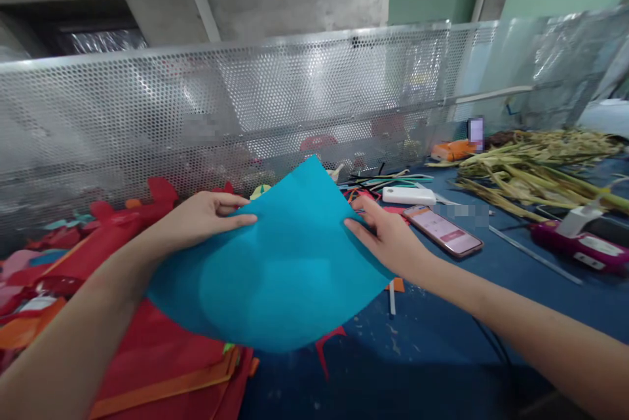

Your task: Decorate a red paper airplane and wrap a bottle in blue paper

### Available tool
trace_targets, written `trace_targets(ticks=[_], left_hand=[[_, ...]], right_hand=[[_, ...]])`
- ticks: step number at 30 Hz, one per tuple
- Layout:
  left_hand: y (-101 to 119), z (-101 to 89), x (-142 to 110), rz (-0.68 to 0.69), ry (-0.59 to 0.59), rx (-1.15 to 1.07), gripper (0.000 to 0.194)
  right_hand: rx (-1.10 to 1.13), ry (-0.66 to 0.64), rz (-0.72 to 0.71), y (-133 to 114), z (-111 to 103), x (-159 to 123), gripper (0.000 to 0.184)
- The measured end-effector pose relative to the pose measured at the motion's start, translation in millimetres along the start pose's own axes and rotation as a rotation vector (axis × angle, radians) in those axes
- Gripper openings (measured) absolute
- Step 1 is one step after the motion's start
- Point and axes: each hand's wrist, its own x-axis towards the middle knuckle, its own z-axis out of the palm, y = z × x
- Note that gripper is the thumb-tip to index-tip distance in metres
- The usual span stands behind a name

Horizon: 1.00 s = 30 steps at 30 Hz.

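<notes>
A: Where is the sheet (285,263)?
B: Above the table (432,328), between your hands. Your left hand (209,218) and right hand (386,230) each pinch one straight edge, thumb in front.
A: How does it handle?
B: Probably light, bendable, easily creased; hold edges gently.

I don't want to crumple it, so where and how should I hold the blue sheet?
Probably by its two slanting upper edges, one from each side, as the left hand and right hand have it. The blue sheet looks thin, with a pointed top and curved bottom, so a light pinch of the fingers on both edges should keep it spread.
</notes>
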Motion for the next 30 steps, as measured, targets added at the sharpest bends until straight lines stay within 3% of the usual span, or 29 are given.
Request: trace_targets(ticks=[3,5,7,8,9,11,12,14,15,17,18,21,25,30], left_hand=[[1.2,18.0,-6.8,0.100,0.340,0.124,0.052],[1.8,40.7,-24.2,0.199,0.514,0.165,0.039],[1.9,65.7,-47.4,0.352,0.591,0.210,0.025],[1.8,76.7,-58.6,0.590,0.685,0.308,0.016],[1.6,85.5,-67.9,0.702,0.679,0.348,0.012],[1.2,95.1,-77.3,0.891,0.696,0.477,0.033],[0.9,96.0,-76.2,0.905,0.711,0.546,0.039],[-0.5,91.6,-63.3,0.785,0.687,0.585,0.041],[-1.7,87.3,-53.1,0.648,0.632,0.539,0.041],[-5.0,77.0,-30.1,0.378,0.428,0.336,0.047],[-6.4,71.5,-19.3,0.323,0.383,0.299,0.046],[-5.8,55.2,3.9,0.238,0.345,0.261,0.039],[11.1,33.5,17.6,0.196,0.352,0.239,0.047],[33.9,9.0,36.2,0.201,0.306,0.229,0.053]], right_hand=[[0.096,0.010,0.055,14.3,7.8,10.2,0.015],[0.184,0.025,0.103,24.7,11.8,19.7,0.017],[0.274,0.047,0.154,34.4,15.8,29.0,0.022],[0.317,0.059,0.179,38.7,18.2,33.0,0.025],[0.355,0.069,0.202,42.5,20.8,36.1,0.028],[0.416,0.075,0.242,48.3,26.7,39.7,0.034],[0.437,0.069,0.258,50.1,29.9,40.1,0.036],[0.465,0.042,0.287,51.7,35.8,38.8,0.037],[0.472,0.028,0.299,51.6,37.9,37.5,0.037],[0.473,0.001,0.318,49.7,39.4,35.3,0.035],[0.466,-0.007,0.321,47.9,38.3,34.8,0.033],[0.423,-0.002,0.283,38.9,26.9,38.0,0.025],[0.348,0.017,0.210,20.6,-0.9,47.8,0.015],[0.353,-0.114,0.285,7.7,-24.0,48.4,0.017]])
